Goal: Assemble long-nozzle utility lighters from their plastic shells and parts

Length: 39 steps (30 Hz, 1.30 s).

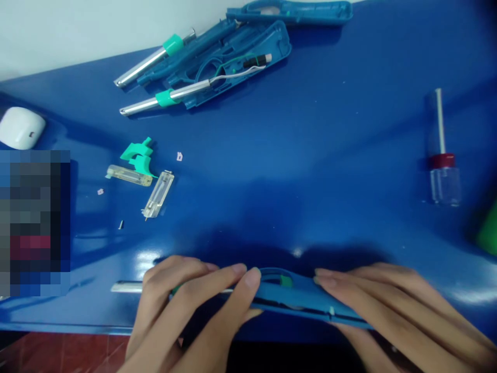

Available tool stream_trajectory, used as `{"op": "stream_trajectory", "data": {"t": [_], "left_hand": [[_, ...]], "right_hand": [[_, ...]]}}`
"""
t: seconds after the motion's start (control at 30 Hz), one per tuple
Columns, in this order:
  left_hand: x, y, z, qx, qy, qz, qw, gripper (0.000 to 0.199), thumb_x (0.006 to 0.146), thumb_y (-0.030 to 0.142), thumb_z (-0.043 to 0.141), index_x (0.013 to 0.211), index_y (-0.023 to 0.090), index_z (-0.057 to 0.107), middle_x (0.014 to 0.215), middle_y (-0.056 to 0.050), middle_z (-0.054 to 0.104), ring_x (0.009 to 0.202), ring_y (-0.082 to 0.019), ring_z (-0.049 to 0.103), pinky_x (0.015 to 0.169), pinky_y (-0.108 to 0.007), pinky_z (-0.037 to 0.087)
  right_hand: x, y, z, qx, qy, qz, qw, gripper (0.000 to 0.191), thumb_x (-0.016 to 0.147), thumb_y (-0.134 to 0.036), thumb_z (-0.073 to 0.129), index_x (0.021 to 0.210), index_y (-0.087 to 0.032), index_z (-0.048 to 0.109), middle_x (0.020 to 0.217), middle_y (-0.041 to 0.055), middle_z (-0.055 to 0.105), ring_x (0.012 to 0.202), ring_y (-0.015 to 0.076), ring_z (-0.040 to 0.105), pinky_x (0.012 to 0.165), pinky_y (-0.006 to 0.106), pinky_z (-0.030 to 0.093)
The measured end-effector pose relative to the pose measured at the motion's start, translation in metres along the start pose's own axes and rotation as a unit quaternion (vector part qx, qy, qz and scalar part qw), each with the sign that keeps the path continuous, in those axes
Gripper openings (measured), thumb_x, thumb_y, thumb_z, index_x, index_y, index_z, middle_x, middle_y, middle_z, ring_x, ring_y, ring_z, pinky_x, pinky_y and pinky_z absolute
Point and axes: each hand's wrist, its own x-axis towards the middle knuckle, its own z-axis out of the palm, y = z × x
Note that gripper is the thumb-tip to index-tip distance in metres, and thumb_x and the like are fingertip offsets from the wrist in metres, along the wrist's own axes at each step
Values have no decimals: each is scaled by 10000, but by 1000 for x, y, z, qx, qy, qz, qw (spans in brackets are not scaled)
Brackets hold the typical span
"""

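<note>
Close to the front edge of the table, both hands grip a blue long-nosed lighter [301,292] that lies sideways. My left hand [194,305] is wrapped round its front part, and the metal nozzle tube [126,286] sticks out to the left. The fingers of my right hand [373,295] press on the handle end from above and below. A dark gap runs along the casing between its two halves. A bit of the green trigger [286,281] shows inside the loop. Part of the lighter is hidden beneath the fingers.
Opened blue lighter casings [240,57] with metal tubes lie at the back. Left of the middle are green triggers [140,155], clear fuel tanks [158,194] and a small screw [121,225]. A screwdriver [444,181] stands out at right; a white case [21,128] sits far left.
</note>
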Motion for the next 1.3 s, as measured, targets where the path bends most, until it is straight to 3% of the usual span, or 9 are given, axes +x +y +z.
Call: {"op": "stream_trajectory", "data": {"t": [0.13, 0.3, 0.47, 0.6, 0.77, 0.9, 1.1, 1.3], "left_hand": [[15, 3, 5, -24, 28, -22, 999, 272, 982, 136, 656, 1220, 257, 704, 1071, 3, 775, 990, -240, 672, 921, -476, 525], [35, -5, 9, -53, -25, 24, 998, 236, 994, 159, 660, 1225, 202, 675, 1093, -27, 702, 1111, -209, 577, 944, -381, 504], [35, -9, 15, -66, -9, 11, 998, 213, 988, 208, 677, 1201, 207, 695, 1174, -67, 628, 1074, -207, 577, 840, -352, 522], [29, -9, 23, -68, 28, 18, 997, 237, 1000, 215, 658, 1235, 228, 680, 1073, -52, 640, 931, -176, 597, 779, -342, 523], [29, -13, 34, -56, 78, 36, 995, 154, 994, 255, 668, 1137, 201, 689, 1012, -39, 672, 882, -169, 637, 801, -348, 526], [29, -16, 37, -32, 102, 73, 992, 178, 1005, 211, 643, 1170, 177, 700, 1020, -53, 674, 845, -153, 616, 780, -326, 521], [21, -14, 35, -36, 71, 91, 993, 345, 978, 73, 567, 1312, 109, 644, 1133, -124, 641, 941, -207, 577, 849, -409, 521], [14, -15, 36, 2, 60, 112, 992, 381, 992, 103, 561, 1370, 119, 598, 1160, -128, 632, 985, -234, 563, 881, -439, 504]], "right_hand": [[8, -5, 1, 31, 19, 56, 998, 280, 912, -118, 708, 1173, -218, 718, 985, 4, 740, 896, 180, 668, 815, 348, 529], [8, 2, -2, -31, -8, 81, 996, 289, 993, -314, 639, 1277, -297, 689, 1223, 20, 622, 971, 166, 651, 796, 316, 525], [17, 11, -4, -112, -5, -6, 994, 291, 994, -305, 641, 1284, -288, 669, 1082, 71, 593, 983, 254, 568, 884, 444, 433], [24, 13, -5, -111, -10, -22, 994, 259, 1002, -264, 627, 1257, -282, 666, 1105, 62, 591, 975, 229, 578, 861, 401, 442], [31, 16, -4, -133, 3, -58, 989, 266, 995, -268, 633, 1256, -278, 679, 1079, 54, 630, 953, 229, 597, 844, 390, 471], [31, 19, -2, -147, 18, -75, 986, 284, 994, -246, 629, 1270, -256, 694, 1076, 65, 641, 961, 232, 603, 857, 388, 486], [27, 19, -1, -179, 41, -101, 978, 283, 1014, -256, 590, 1268, -246, 713, 1062, 71, 650, 938, 230, 618, 834, 378, 497], [26, 23, 4, -191, 61, -115, 973, 270, 1029, -281, 570, 1242, -233, 728, 1034, 69, 658, 924, 221, 621, 834, 364, 506]]}}
